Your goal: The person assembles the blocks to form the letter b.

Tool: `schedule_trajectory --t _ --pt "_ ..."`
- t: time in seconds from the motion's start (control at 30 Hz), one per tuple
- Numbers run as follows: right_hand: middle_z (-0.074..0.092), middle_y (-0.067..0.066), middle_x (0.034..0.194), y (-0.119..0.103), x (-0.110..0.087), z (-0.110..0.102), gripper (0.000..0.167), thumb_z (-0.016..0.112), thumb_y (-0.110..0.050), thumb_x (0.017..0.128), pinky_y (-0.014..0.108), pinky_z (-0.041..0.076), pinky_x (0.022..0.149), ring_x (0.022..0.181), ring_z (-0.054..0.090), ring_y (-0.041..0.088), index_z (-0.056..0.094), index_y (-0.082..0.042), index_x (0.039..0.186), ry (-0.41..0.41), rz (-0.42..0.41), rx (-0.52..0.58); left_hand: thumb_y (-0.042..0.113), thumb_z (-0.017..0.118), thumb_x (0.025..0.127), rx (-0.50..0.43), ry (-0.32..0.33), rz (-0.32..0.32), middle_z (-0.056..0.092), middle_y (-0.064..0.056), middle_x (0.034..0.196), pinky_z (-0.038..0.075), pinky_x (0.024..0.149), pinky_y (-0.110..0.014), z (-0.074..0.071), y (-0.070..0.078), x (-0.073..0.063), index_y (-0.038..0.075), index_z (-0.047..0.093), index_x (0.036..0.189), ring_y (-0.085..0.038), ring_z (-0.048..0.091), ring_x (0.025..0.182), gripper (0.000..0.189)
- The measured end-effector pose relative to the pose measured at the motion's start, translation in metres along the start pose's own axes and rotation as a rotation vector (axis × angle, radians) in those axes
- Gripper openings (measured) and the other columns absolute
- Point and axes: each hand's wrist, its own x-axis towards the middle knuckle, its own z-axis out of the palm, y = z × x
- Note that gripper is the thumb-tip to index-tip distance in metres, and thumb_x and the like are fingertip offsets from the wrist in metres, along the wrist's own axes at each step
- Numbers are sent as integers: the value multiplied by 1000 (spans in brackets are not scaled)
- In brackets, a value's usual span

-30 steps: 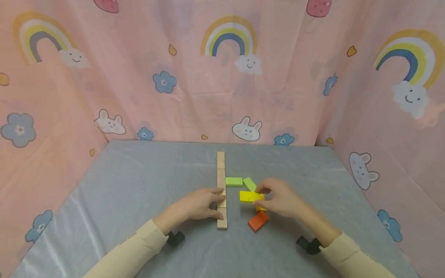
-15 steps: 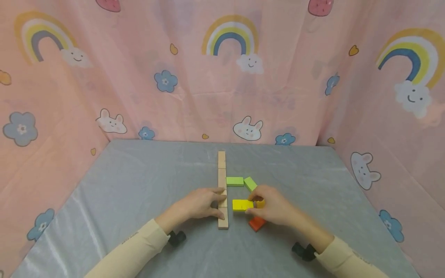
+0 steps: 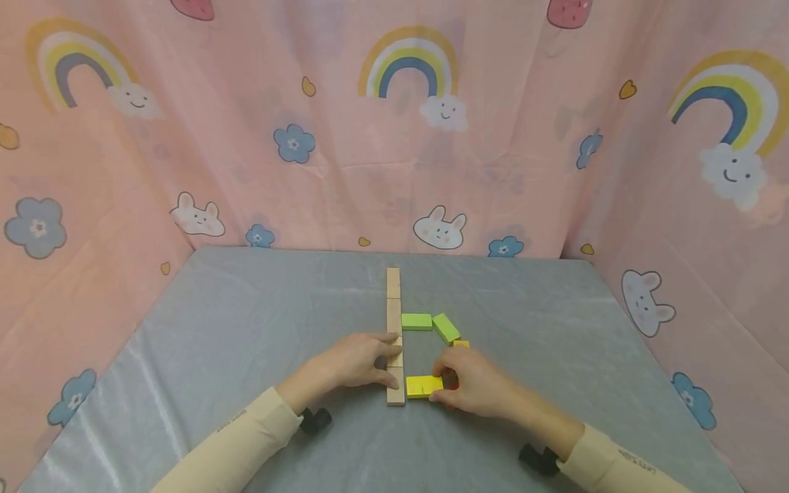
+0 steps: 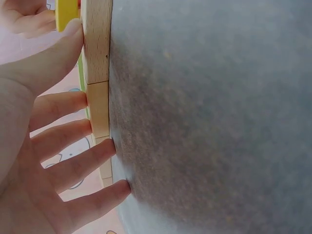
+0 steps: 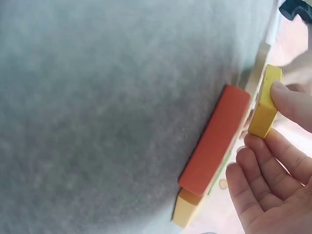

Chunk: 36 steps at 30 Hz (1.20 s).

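Plain wooden blocks [image 3: 393, 315] form a straight row running away from me. My left hand [image 3: 357, 359] rests on the near part of that row with fingers spread; in the left wrist view its thumb and fingertips touch the wood. Between thumb and fingers, my right hand [image 3: 474, 383] pinches a yellow block [image 3: 423, 387] by its right end, just right of the row's near end. In the right wrist view the yellow block is raised above a red block [image 5: 217, 139], which the right hand mostly covers in the head view.
Two green blocks [image 3: 416, 322] lie right of the row, one straight and one angled. Beyond the right hand an orange-yellow block [image 3: 461, 344] shows partly. A grey cloth [image 3: 277, 294] covers the table, and a pink patterned curtain [image 3: 345, 171] surrounds it.
My right hand has carried the yellow block toward me and slightly left, from beside the orange-yellow block to near the row's near end. The left hand stays in place.
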Motion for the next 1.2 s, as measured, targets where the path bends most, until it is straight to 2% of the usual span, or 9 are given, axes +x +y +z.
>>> schedule_trajectory --t 0.3,0.77,0.93,1.2 --pt "59 -10 86 -3 0 5 26 87 -31 82 26 47 69 79 50 9 71 -17 96 -34 16 18 51 76 86 -13 -6 5 48 -6 155 47 107 -42 -1 1 -1 14 65 140 -26 51 138 66" --pt "54 -12 85 -6 -1 10 27 88 -36 81 26 45 68 81 47 9 69 -19 93 -77 36 -58 51 77 86 -6 -10 -1 48 -5 155 48 106 -43 -2 2 -1 15 64 140 -26 51 137 66" --pt "54 -13 84 -5 -2 12 28 88 -38 80 25 46 69 80 47 9 69 -20 92 -67 21 -56 51 77 87 -8 -14 -2 47 -5 155 48 106 -44 -1 1 -2 15 64 141 -26 51 137 66" --pt "64 -9 91 -3 -5 5 22 85 -29 84 31 52 77 85 55 10 72 -15 95 8 -42 -18 53 73 90 -3 -31 -8 44 -5 158 45 109 -45 0 -1 -6 17 61 144 -26 48 140 66"
